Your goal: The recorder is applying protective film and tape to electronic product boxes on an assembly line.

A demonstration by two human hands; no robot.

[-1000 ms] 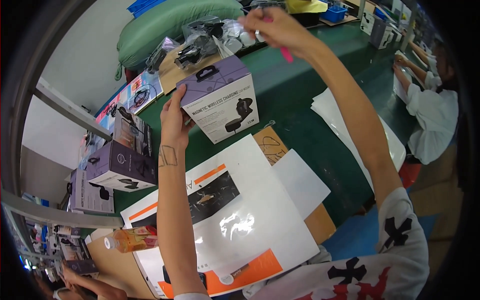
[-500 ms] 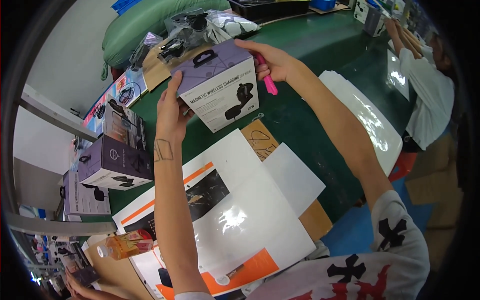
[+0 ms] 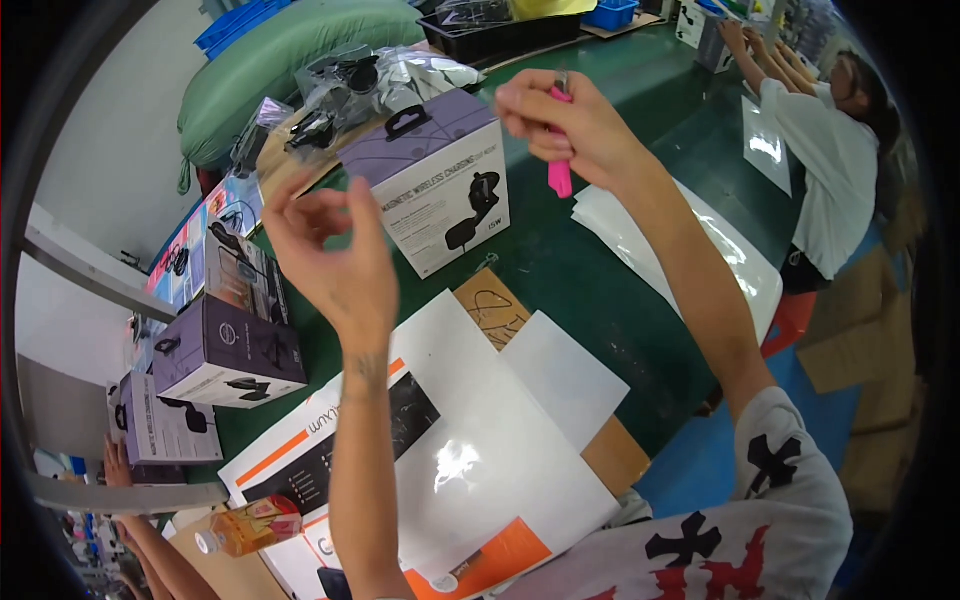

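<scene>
Pink cutter (image 3: pixel 560 165) sits pinched in my right hand (image 3: pixel 575 125), long axis near vertical, pink end down, above the green counter (image 3: pixel 580 280). Just left stands the purple-and-white box (image 3: pixel 435 190), upright and, I judge, not yet opened. My left hand (image 3: pixel 335 255) hovers beside it, its grip loosely open, holding nothing.
</scene>
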